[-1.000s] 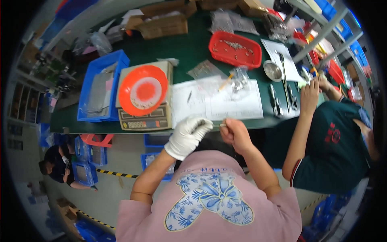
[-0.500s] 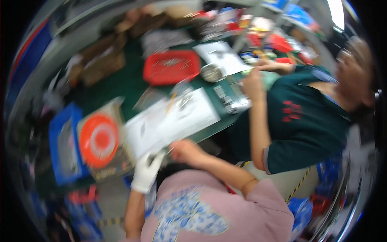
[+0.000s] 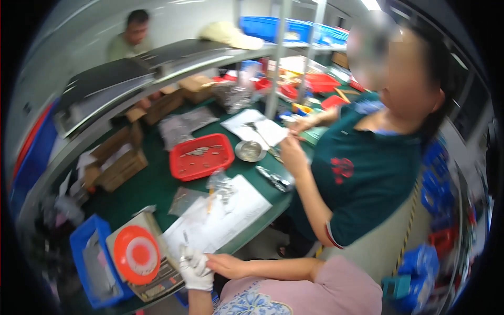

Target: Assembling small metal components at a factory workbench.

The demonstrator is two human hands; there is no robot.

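Observation:
My left hand (image 3: 196, 270), in a white glove, is closed at the near edge of the table. Bare, with its fingers pressed together against the glove, my right hand (image 3: 227, 265) is closed too. Whatever small thing they hold is hidden or too small to name. Just beyond them lies a white paper sheet (image 3: 239, 207) with a small dark piece on it. A yellow pencil-like stick (image 3: 210, 203) and a clear bag of small metal parts (image 3: 224, 190) rest on the sheet. Left of my hands stands a scale (image 3: 160, 281) bearing an orange-red round dish (image 3: 137, 255).
A blue bin (image 3: 94, 262) sits left of the scale. Farther back are a red tray (image 3: 201, 156) of small metal parts, a round metal bowl (image 3: 250, 151) and cardboard boxes (image 3: 118, 163). A co-worker (image 3: 362, 168) stands at right, both hands raised over the table. A shelf (image 3: 157, 79) runs behind.
My view has tilted up, bringing the shelf and another person behind it into sight. My hands, slightly apart before, are now together. The gloved thumb and fingers have closed.

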